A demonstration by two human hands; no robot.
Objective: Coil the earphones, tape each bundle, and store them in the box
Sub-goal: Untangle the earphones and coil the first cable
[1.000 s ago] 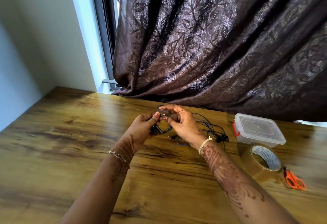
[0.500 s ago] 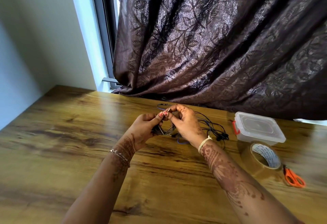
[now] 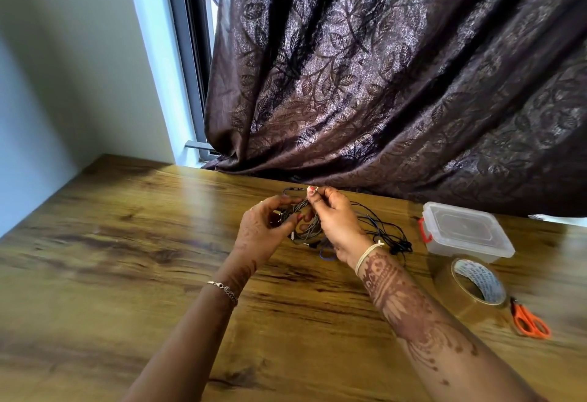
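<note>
Above the wooden table, my left hand [image 3: 265, 230] grips a coil of grey earphone cable [image 3: 306, 230] by its left side. My right hand [image 3: 336, 222] pinches the free end of that cable at its raised fingertips, just above the coil. Behind my right hand a loose tangle of black earphones [image 3: 386, 233] lies on the table. A clear plastic box [image 3: 465, 233] with its lid on and a red latch stands at the right. In front of it stand a roll of brown tape [image 3: 471, 290] and small orange scissors [image 3: 529, 322].
A dark patterned curtain [image 3: 397, 83] hangs down to the table's far edge behind the hands. A window frame [image 3: 187, 61] and a pale wall are at the left. The wooden table [image 3: 127, 258] stretches bare to the left and front.
My right hand's fingertips have lifted the cable end a little higher over the coil. My left hand has kept its grip on the coil. The box, tape and scissors have not moved.
</note>
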